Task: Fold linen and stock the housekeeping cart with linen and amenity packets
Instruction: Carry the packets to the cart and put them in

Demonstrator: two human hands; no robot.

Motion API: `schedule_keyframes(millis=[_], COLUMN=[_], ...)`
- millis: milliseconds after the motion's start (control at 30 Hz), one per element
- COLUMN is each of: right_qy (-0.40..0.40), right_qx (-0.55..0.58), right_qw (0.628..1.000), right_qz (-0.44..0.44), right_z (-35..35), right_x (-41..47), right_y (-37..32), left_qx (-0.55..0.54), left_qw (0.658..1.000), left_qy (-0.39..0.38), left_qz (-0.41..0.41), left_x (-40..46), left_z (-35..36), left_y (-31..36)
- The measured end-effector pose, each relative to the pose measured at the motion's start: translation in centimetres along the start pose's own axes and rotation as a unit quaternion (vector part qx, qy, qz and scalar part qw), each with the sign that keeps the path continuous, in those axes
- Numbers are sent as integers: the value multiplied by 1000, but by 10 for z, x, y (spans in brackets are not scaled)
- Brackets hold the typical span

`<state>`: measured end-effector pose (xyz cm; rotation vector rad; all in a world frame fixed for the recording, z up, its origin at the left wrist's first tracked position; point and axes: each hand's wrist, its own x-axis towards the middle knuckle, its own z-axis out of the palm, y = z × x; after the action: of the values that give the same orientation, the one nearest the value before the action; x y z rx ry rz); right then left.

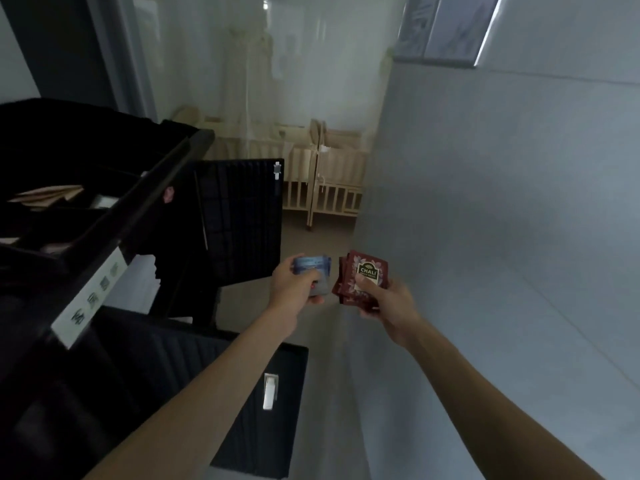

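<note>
Beside the housekeeping cart (104, 271), our left hand (294, 289) grips blue packets (311, 268), right hand (388, 303) red tea packets (363, 275); we should keep colours separate when stocking.

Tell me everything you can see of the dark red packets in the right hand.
The dark red glossy packets are a small fanned stack of flat, roughly square sachets, looking like foil or coated paper. The top one carries a dark label with a pale border reading CHALI over a leafy pattern. They are held in the air, tilted, facing the camera, in front of the pale wall. The right hand pinches them, thumb on the front face, fingers behind. They sit close beside the blue packets in the left hand, apparently not touching them.
</note>
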<state>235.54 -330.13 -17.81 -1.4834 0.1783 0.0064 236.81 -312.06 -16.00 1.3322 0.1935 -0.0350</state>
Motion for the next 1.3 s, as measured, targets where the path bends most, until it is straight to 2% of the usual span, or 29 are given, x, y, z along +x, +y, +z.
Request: schedule_keyframes(millis=[233,500,733,933,1167,1300], right_qy=[-53,-219,-418,-544,-641,-660], right_qx=[7,10,-13,3,16,12], right_qw=[998,975,902,829,747,733], right_qz=[16,45,105,132,175,165], right_z=[49,120,186,267,344,378], right_x=[117,253,333,338,306,319], right_y=[5,19,21,3,-1,-12], left_qx=[12,26,7,-19,-6,12], left_qw=[997,981,931,882,830,823], left_qy=[70,190,364,471,550,551], left_qz=[-27,-13,-13,11,94,138], left_x=[110,200,225,200,162,181], left_z=[-26,-70,-100,-129,-174,-199], left_y=[4,3,11,35,73,96])
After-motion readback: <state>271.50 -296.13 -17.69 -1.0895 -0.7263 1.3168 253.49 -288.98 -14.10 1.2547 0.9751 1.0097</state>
